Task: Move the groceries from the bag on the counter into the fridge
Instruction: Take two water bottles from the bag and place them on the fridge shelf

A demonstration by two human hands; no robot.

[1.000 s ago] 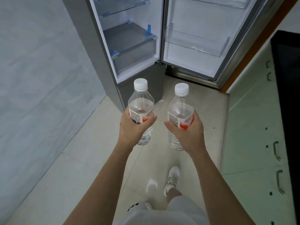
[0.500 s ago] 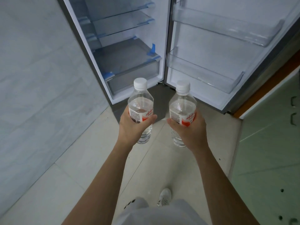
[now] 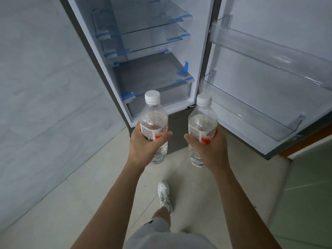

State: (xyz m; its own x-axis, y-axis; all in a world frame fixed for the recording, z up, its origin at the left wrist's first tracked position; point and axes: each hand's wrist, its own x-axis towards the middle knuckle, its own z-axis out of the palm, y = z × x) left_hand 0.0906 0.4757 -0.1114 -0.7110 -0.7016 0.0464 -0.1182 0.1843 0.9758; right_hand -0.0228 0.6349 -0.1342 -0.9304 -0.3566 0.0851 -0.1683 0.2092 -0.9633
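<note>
The left hand (image 3: 143, 146) grips one water bottle (image 3: 154, 119), the right hand (image 3: 210, 150) a second bottle (image 3: 202, 121), before the open fridge (image 3: 199, 42). Its visible shelves (image 3: 152, 27) hold nothing, so stocking seems barely begun.

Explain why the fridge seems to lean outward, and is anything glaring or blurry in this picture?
Head view: the wide-angle lens splays the fridge and its open door apart; the light is dim, bluish and soft, with no hard shadows; small bright streaks glint on the clear door shelves; the left bottle and right bottle look sharp, their labels crisp.
</note>
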